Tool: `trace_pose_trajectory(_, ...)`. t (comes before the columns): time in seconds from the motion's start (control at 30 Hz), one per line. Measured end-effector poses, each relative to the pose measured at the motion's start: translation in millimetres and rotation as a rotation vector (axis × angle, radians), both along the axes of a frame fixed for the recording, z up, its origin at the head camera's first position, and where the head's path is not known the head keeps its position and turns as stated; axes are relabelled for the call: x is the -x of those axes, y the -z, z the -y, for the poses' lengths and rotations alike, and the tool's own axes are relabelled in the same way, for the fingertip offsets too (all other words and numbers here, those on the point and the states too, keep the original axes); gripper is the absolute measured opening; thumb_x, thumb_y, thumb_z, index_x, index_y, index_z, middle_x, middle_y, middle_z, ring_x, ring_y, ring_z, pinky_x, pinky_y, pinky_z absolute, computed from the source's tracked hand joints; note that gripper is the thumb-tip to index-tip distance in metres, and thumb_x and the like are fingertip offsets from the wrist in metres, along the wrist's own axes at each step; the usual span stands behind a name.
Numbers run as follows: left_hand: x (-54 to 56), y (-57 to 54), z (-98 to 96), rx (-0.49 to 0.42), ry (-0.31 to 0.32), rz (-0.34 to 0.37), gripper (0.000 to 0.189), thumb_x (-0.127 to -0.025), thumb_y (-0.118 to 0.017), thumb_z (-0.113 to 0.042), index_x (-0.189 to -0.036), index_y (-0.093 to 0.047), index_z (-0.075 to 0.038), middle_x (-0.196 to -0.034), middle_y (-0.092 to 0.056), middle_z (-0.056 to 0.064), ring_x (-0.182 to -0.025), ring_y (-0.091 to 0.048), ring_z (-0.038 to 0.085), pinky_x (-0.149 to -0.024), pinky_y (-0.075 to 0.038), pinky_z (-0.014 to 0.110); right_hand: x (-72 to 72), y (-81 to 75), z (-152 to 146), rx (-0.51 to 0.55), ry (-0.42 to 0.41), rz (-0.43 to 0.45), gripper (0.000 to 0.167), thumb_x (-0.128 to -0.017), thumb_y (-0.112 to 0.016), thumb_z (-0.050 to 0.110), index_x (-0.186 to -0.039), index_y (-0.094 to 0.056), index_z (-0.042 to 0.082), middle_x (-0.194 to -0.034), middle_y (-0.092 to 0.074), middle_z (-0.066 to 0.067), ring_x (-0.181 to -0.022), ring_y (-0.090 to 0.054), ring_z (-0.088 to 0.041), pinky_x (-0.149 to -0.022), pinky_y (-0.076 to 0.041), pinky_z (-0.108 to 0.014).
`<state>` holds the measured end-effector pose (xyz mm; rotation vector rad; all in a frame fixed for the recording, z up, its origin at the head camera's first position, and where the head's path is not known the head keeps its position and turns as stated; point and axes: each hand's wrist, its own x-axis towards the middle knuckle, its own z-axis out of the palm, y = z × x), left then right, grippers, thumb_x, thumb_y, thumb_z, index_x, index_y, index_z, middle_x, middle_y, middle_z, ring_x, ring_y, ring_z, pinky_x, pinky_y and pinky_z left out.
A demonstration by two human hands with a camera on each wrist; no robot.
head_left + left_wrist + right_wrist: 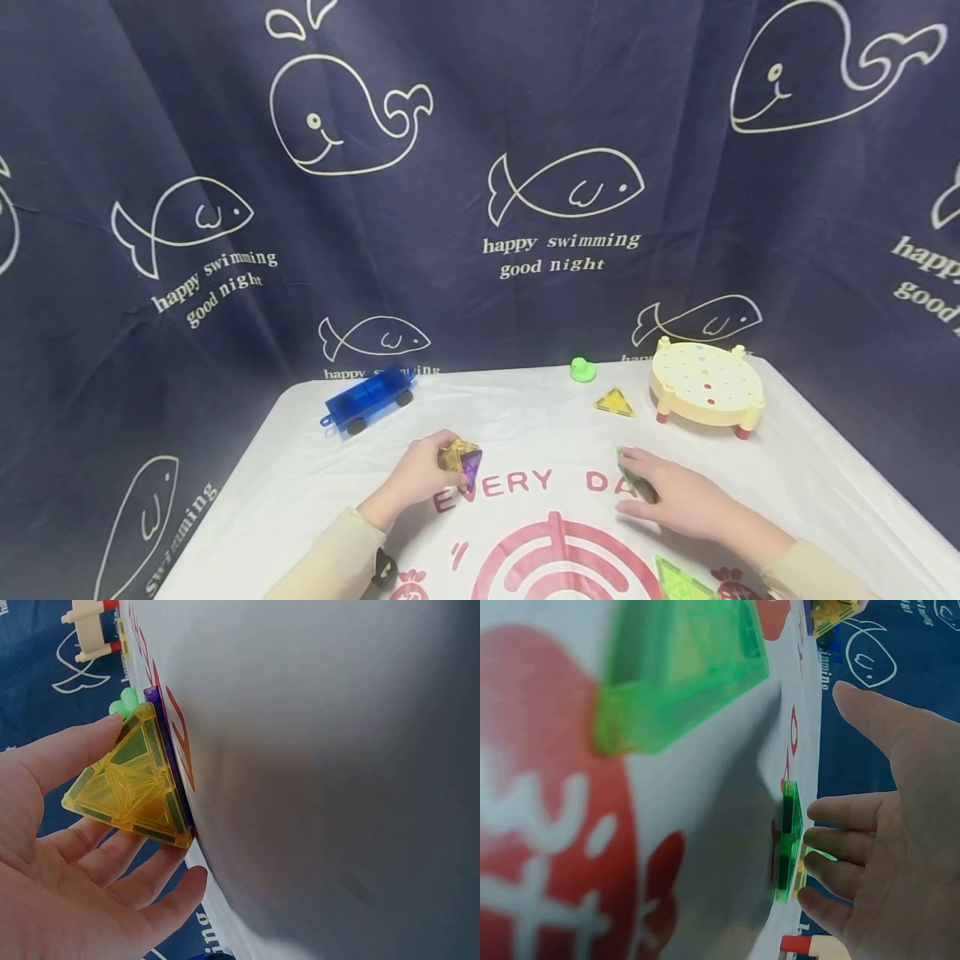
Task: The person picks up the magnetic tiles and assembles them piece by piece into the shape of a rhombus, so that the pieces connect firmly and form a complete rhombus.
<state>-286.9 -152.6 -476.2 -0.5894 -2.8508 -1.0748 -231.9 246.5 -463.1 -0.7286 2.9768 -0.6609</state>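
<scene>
Between its thumb and fingers my left hand point(423, 473) pinches a yellow triangular magnetic tile piece point(127, 776). A purple triangular tile point(470, 468) sits against that piece, close over the white tabletop in the left wrist view. Over on the right, my right hand point(675, 493) is spread with its fingers fairly straight. A flat green magnetic tile point(789, 840) lies on the table right at those fingertips, partly hidden by the hand in the head view. Nearer the front lies another green tile piece point(681, 579), large and blurred in the right wrist view.
At the back left stands a blue wheeled toy car base point(371, 398). A small green duck point(582, 370), a yellow triangular tile point(616, 402) and a cream round toy table point(707, 379) are at the back right. Behind the white table point(517, 417) hangs a dark blue curtain point(465, 100).
</scene>
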Motion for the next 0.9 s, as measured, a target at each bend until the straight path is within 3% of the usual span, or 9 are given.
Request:
trace_pose_trajectory(0.33, -3.6, -4.7, 1.6, 0.003, -0.008, -0.004, 0.045, -0.074, -0.088, -0.012, -0.115, -0.068, -0.007, -0.102, -0.072, 0.007, -0.09, -0.065, 0.023, -0.087, -0.053, 0.051, -3.4, 5.7, 0.2, -0.058, 0.017, 0.0, 0.086, -0.087, -0.069, 0.064, -0.141, -0.058, -0.001, -0.148, -0.051, -0.023, -0.133, -0.05, -0.044, -0.103, -0.045, -0.06)
trace_pose_trajectory(0.73, -2.4, -4.3, 2.7, 0.008, 0.008, -0.009, 0.047, -0.075, -0.087, -0.014, -0.117, -0.068, -0.006, -0.107, -0.073, 0.011, -0.096, -0.067, 0.029, -0.093, -0.052, 0.055, 10.9, 2.3, 27.4, -0.047, -0.082, 0.056, 0.088, -0.088, -0.07, 0.06, -0.146, -0.052, -0.003, -0.153, -0.046, -0.021, -0.138, -0.046, -0.041, -0.107, -0.043, -0.058)
trace_pose_trajectory(0.9, -2.0, -3.4, 3.5, 0.009, 0.019, 0.012, 0.049, -0.077, -0.086, -0.014, -0.121, -0.067, -0.005, -0.112, -0.072, 0.013, -0.102, -0.066, 0.035, -0.096, -0.05, 0.058, 17.5, 2.5, 44.2, -0.05, -0.129, 0.069, 0.089, -0.088, -0.07, 0.059, -0.147, -0.05, -0.003, -0.154, -0.045, -0.02, -0.133, -0.053, -0.035, -0.107, -0.044, -0.056)
